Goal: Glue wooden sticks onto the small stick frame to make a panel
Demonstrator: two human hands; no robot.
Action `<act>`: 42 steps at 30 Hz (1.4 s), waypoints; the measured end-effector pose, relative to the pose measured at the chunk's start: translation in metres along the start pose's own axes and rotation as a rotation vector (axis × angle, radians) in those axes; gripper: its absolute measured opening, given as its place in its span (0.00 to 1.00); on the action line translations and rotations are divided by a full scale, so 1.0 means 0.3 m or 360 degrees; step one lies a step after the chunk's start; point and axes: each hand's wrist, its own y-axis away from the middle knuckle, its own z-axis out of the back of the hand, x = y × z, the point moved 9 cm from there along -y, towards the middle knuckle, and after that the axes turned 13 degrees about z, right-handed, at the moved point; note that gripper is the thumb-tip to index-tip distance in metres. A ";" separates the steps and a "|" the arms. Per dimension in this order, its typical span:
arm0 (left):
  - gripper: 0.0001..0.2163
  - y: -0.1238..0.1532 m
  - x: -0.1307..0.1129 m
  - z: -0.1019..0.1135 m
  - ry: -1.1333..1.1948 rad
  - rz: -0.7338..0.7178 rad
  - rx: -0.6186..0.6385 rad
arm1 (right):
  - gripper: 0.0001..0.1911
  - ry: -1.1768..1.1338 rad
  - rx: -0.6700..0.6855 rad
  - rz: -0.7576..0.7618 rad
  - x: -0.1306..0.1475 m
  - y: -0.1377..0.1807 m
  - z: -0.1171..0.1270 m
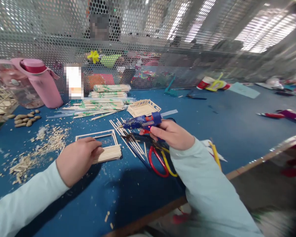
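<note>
My right hand (171,133) is wrapped round a blue hot glue gun (143,122), its nozzle pointing left and a small red light glowing on its side. A clear glue stick (169,113) extends from its rear. With fingers bent together, my left hand (81,154) grips the near left part of a small wooden stick frame (110,152). The frame's near side is a panel of sticks laid side by side; its far part is an open rectangle. My left fingertips are partly hidden. Below the glue gun lie loose wooden sticks (130,144) and red-and-yellow-handled pliers (159,164).
Wood scraps (51,141) and peanuts (24,119) lie at left, near a pink bottle (43,82). Packs of sticks (101,102) and a stick-built tray (144,108) are behind the frame. A perforated metal screen (148,42) borders the blue table (199,115).
</note>
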 end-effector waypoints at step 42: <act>0.10 0.229 0.329 0.039 0.0785 0.0716 -0.0580 | 0.22 0.0508 0.0587 0.0111 0.058 -0.033 -0.065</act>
